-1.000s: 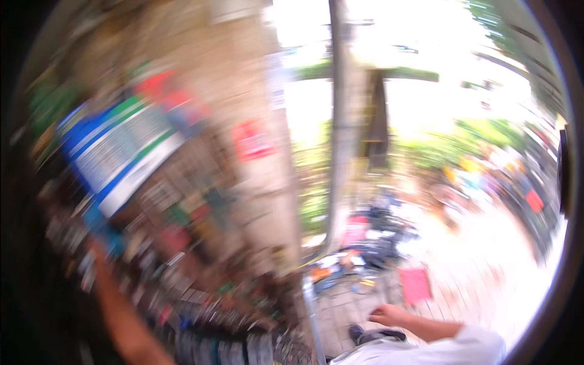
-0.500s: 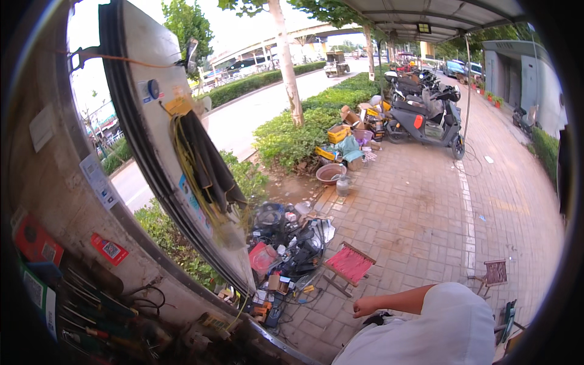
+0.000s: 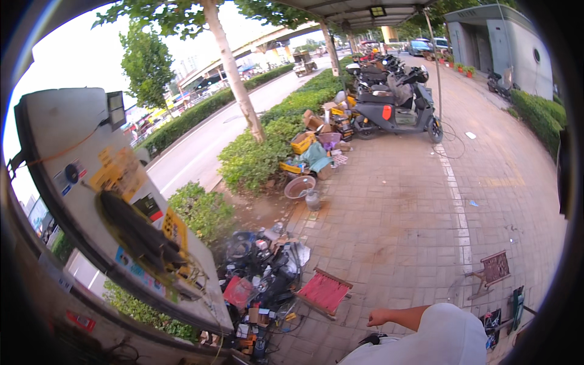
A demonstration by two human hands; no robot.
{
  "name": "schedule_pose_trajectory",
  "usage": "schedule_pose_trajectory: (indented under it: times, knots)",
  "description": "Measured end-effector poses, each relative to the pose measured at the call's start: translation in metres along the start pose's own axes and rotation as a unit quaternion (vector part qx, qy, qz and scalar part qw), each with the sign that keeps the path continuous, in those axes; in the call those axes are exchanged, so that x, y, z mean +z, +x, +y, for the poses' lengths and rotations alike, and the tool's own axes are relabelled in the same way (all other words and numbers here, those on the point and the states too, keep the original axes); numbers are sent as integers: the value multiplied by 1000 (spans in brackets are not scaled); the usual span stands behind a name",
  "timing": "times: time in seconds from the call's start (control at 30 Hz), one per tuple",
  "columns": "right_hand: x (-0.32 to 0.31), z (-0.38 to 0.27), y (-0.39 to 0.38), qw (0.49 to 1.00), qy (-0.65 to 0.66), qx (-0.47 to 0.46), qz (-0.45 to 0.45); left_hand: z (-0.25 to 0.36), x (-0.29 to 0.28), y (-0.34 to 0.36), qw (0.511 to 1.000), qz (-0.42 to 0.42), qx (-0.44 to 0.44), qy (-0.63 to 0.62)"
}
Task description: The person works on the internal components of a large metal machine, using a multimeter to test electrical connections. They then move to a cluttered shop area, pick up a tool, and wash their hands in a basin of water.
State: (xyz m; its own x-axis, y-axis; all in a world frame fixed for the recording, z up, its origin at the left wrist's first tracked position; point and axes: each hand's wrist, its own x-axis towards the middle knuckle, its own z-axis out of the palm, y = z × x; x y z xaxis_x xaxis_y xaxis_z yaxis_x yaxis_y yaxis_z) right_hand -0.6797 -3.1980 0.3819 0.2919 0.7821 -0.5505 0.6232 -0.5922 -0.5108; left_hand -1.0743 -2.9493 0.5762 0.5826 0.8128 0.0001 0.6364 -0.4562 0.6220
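Observation:
My right hand [image 3: 378, 317] shows at the bottom, reaching leftward from a white sleeve [image 3: 447, 331]. Its fingers are curled closed, and whatever they hold, if anything, is too small to make out. A dark object [image 3: 372, 338] lies just below the hand; its kind is unclear. The nearest thing ahead and to the left is a folding stool [image 3: 325, 291] with a red woven seat. Beyond it, on the paving, spreads a heap of black parts, cables and small boxes [image 3: 264, 261]. My left hand is out of view.
An open metal door [image 3: 140, 225] with hanging dark cloth stands at left. A second folding stool [image 3: 496, 267] sits at right. Farther off are a basin [image 3: 300, 187], a pile of boxes [image 3: 313, 143], a grey scooter [image 3: 395, 112], a tree [image 3: 234, 73] and a canopy post [image 3: 437, 67].
My view has turned, so the door and stools appear farther left and the paving shows more fully. The right hand stays low with its fingers curled.

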Motion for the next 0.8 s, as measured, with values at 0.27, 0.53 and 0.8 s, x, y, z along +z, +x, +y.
schedule_pose_trajectory:
  times: [0.27, 0.53, 0.8]
  knots:
    - [-49, 116, -64, 979, 124, 130, 99, 38, 130, 31, 985, -172, -28, 2]
    - [-28, 188, -135, 906, 241, 226, 266, 184, 183, 160, 975, -207, 62, -48]
    - [44, 191, -209, 792, 358, 396, 297, 122, 273, 223, 955, -241, 133, 108]
